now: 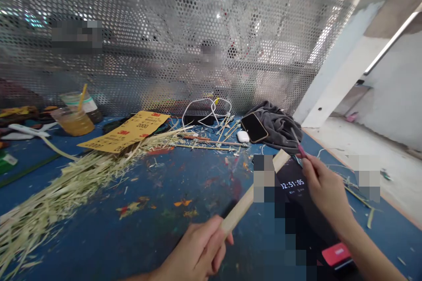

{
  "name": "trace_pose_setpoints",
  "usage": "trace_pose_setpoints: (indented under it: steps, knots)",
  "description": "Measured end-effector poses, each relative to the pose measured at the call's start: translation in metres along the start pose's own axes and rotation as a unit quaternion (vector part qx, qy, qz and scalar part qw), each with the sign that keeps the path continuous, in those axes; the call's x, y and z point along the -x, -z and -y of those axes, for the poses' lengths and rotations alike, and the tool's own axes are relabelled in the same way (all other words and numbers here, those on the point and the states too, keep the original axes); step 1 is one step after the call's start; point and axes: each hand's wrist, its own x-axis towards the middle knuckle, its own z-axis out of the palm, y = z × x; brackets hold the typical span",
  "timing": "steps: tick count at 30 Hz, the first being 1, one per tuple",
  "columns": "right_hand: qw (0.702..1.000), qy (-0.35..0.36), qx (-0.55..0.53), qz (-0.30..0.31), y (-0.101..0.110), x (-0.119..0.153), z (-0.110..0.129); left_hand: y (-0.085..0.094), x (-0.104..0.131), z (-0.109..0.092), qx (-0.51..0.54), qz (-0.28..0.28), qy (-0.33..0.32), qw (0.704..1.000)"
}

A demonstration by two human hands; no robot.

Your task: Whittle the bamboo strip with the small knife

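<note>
My left hand (198, 250) grips the near end of a pale bamboo strip (242, 206) that slants up and to the right over the blue table. My right hand (325, 191) is closed around a small pink-handled knife (298, 145), its blade pointing up near the strip's far end. Just below the right hand lies a dark phone (293, 184) showing a timer, partly blurred.
A long pile of bamboo shavings (66, 189) covers the left of the paint-stained blue table (158, 228). Yellow sandpaper sheets (128, 131), a drink cup (74, 120), a white cable (206, 107), an earbud case (243, 136), a second phone (253, 127) on grey cloth (280, 127), a perforated metal screen (165, 44) behind.
</note>
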Motion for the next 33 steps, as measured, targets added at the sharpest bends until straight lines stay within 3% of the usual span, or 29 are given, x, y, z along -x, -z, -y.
trace_pose_setpoints:
  steps: [3,7,10,14,19,24,27,30,33]
  knots:
    - [0.999,-0.022,-0.028,0.012,0.004,-0.009,-0.009,0.001,-0.001,0.001,0.047,0.013,0.002,0.999]
    - [0.983,-0.024,-0.153,0.094,-0.001,0.009,0.009,0.005,-0.005,0.004,0.126,0.022,0.006,0.992]
    - [0.937,-0.072,-0.301,0.161,-0.006,0.021,0.024,0.008,-0.008,0.003,0.147,0.014,0.011,0.989]
    - [0.836,-0.163,-0.463,0.247,-0.011,0.024,0.031,0.010,-0.012,-0.002,0.186,-0.056,0.031,0.980]
    - [0.801,-0.225,-0.487,0.265,-0.022,0.028,0.034,0.011,-0.014,-0.004,0.231,-0.086,0.032,0.969]
    - [0.792,-0.237,-0.483,0.290,-0.022,0.034,0.042,0.017,-0.018,-0.003,0.306,0.016,-0.006,0.952]
    - [0.797,-0.231,-0.471,0.299,-0.021,0.038,0.045,0.023,-0.020,-0.006,0.380,0.097,-0.035,0.919]
    - [0.801,-0.228,-0.464,0.303,-0.024,0.043,0.045,0.028,-0.019,-0.008,0.420,0.183,-0.013,0.889]
    - [0.804,-0.227,-0.449,0.316,-0.028,0.047,0.045,0.030,-0.017,-0.007,0.431,0.196,0.010,0.881]
